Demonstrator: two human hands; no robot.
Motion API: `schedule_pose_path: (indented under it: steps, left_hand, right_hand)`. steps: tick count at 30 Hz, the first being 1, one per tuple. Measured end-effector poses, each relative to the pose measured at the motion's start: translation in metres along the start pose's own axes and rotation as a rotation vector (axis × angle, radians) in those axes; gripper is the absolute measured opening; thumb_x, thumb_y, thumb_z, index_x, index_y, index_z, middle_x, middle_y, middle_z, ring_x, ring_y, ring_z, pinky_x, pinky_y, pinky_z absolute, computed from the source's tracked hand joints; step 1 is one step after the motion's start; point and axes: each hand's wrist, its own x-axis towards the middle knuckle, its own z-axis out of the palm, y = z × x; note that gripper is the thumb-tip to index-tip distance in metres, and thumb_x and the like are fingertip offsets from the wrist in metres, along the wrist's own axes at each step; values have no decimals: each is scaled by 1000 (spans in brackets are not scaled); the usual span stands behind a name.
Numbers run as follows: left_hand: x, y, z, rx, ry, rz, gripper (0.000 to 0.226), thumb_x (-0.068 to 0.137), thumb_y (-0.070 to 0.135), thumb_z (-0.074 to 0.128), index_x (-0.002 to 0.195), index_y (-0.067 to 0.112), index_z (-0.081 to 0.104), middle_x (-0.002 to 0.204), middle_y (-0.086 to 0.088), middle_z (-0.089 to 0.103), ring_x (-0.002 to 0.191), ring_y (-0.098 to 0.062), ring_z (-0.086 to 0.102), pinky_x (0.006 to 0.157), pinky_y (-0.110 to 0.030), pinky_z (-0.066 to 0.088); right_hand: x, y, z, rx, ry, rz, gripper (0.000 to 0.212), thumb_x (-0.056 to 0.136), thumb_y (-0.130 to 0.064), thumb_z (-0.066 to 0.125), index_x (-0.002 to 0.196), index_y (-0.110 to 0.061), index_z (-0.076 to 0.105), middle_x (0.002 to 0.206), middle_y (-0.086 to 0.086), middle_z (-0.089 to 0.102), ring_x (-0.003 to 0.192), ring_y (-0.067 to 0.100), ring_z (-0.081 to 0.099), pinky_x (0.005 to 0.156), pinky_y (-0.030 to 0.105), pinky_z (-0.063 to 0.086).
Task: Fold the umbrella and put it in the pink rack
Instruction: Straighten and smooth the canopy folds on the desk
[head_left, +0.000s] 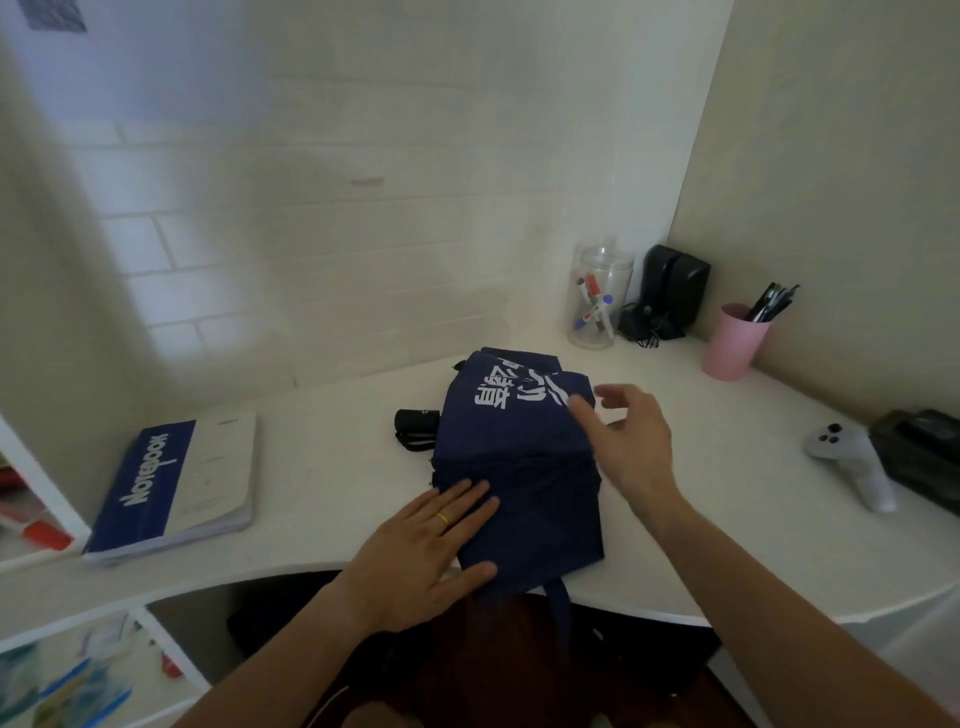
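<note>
A collapsed navy umbrella (519, 452) with white characters lies flat on the white desk (322, 499), its strap hanging over the front edge. Its black handle (415, 427) sticks out on the left. My left hand (426, 551) lies flat on the fabric's near left corner, fingers spread. My right hand (628, 441) hovers over the umbrella's right side, fingers apart, holding nothing. A pink cup (732, 340) with dark pens stands at the back right.
A blue and white notebook (182, 483) lies at the left. A clear jar of markers (600, 296) and black speakers (672, 288) stand in the back corner. A white controller (852, 462) and a dark box (919, 452) lie at the right. Shelves sit at the lower left.
</note>
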Motion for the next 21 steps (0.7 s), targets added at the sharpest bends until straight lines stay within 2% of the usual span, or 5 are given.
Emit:
schedule_pose_path:
  steps: [3,6,12,17,21]
  left_hand:
    - [-2,1,-1,-4,-1,1,72,101,70,17,161,33,2,170,10,-2,154,-2,-9,123,-27,-9]
    - [-1,2,-1,-7,6,-10,72,101,70,18,161,33,4,169,11,-2,155,-4,-6,124,-28,-8]
    - [-4,1,3,-5,119,-2,72,101,70,23,161,31,14,168,9,17,154,-9,14,126,-31,8]
    - [-6,5,-1,-131,192,-30,70,97,72,37,158,39,26,162,15,32,149,-7,24,125,-31,22]
    - [-12,8,-12,-174,416,-236,54,83,77,52,112,35,71,116,13,66,107,-6,58,95,-27,50]
  right_hand:
    - [32,-13,2,254,-159,324,65,83,-45,76,133,-7,58,110,5,68,69,17,64,61,28,48]
    - [37,-18,-1,386,-214,364,40,84,-16,78,120,-2,68,84,9,68,56,15,51,62,30,50]
    - [-4,3,-25,456,-503,262,29,89,2,66,116,-6,66,96,15,71,75,21,67,73,34,54]
    - [-33,31,-23,390,-497,257,20,83,-16,79,100,-7,74,99,8,80,92,20,74,79,29,58]
    - [-42,53,-12,293,-458,207,18,77,-10,83,87,-8,69,91,18,78,90,33,74,79,32,58]
